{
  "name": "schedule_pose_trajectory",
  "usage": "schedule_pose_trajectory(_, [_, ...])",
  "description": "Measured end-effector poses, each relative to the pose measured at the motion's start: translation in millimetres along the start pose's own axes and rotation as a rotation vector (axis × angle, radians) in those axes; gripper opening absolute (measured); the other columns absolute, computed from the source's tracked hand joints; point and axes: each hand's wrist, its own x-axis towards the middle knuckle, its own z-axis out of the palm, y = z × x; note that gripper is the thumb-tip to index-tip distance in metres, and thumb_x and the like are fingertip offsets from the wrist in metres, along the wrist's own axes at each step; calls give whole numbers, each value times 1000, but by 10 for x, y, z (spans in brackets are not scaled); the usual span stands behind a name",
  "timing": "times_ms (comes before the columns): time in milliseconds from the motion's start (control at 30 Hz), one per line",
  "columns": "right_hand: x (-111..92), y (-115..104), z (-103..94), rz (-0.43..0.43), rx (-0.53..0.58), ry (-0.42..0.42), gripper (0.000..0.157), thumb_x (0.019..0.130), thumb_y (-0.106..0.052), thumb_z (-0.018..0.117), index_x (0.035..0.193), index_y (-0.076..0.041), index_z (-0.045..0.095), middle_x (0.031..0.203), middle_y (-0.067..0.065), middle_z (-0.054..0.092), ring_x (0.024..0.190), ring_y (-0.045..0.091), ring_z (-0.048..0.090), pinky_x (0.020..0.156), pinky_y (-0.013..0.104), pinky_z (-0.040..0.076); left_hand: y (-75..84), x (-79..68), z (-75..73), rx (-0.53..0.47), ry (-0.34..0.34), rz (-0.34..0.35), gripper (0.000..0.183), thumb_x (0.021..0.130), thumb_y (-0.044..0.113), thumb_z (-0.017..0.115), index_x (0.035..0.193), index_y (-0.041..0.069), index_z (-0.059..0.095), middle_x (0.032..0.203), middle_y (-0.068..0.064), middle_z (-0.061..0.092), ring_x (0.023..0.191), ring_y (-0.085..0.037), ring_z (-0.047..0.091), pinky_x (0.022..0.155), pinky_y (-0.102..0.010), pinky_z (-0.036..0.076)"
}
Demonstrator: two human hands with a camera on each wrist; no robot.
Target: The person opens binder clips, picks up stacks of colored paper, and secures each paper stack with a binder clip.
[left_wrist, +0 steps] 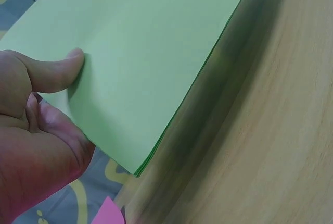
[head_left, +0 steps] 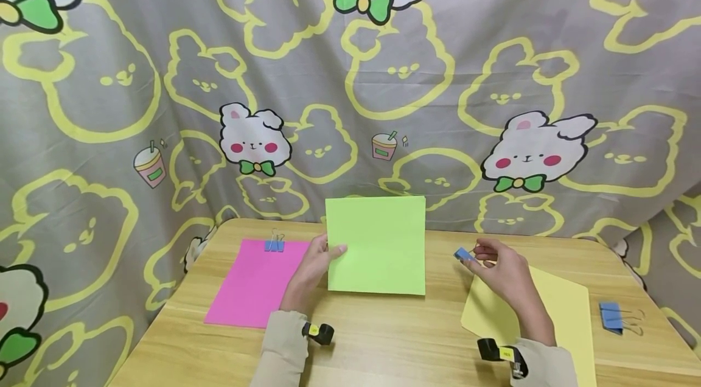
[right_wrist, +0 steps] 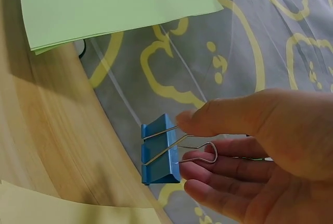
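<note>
My left hand grips a stack of green paper by its left edge, thumb on the front face, holding it upright above the table. In the left wrist view several layers show along the lower edge of the green paper. My right hand pinches a blue binder clip by its wire handles, to the right of the paper and apart from it. The right wrist view shows the thumb on one handle of the clip, fingers behind the other, its blue body pointing toward the paper.
Pink paper lies on the left of the wooden table, with a blue binder clip on its top edge. Yellow paper lies under my right forearm. Another blue binder clip sits at the far right. A patterned curtain hangs behind.
</note>
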Motion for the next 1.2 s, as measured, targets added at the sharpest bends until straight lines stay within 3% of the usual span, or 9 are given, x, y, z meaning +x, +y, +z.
schedule_pose_trajectory(167, [-8, 1, -11, -10, 18, -2, 46, 89, -9, 76, 127, 12, 60, 113, 25, 71, 102, 39, 70, 83, 37, 61, -4, -1, -4, -4, -1, -12, 36, 105, 15, 58, 139, 4, 57, 129, -11, 65, 125, -28, 56, 119, -57, 29])
schedule_pose_trajectory(333, [-5, -9, -26, 9, 41, -21, 44, 88, -12, 79, 124, 8, 62, 110, 20, 73, 99, 34, 72, 74, 20, 54, 3, -9, 1, 6, -12, -11, 37, 105, 15, 58, 140, 3, 56, 132, -10, 63, 126, -27, 55, 119, -57, 29])
schedule_pose_trajectory(633, [-8, -14, -57, 38, 59, -40, 57, 86, -29, 85, 128, 3, 64, 118, 20, 71, 107, 36, 69, 82, 32, 57, 13, -1, 32, -4, -13, -14, 35, 105, 9, 56, 139, 0, 56, 125, -13, 67, 114, -25, 63, 110, -50, 43])
schedule_pose_trajectory(867, [-13, -43, -96, 38, 69, -17, 62, 86, -36, 85, 133, 0, 64, 116, 14, 73, 106, 30, 69, 79, 20, 51, 8, -9, 51, 7, -7, -20, 33, 104, 8, 57, 137, 0, 57, 125, -12, 66, 118, -26, 59, 115, -53, 36])
schedule_pose_trajectory(1200, [-7, -49, -91, 50, 115, 3, 61, 87, -35, 84, 132, 0, 63, 114, 15, 72, 106, 29, 67, 78, 19, 51, -3, -6, 62, 7, -14, -22, 34, 105, 9, 57, 137, 0, 57, 123, -12, 66, 114, -24, 62, 111, -50, 41])
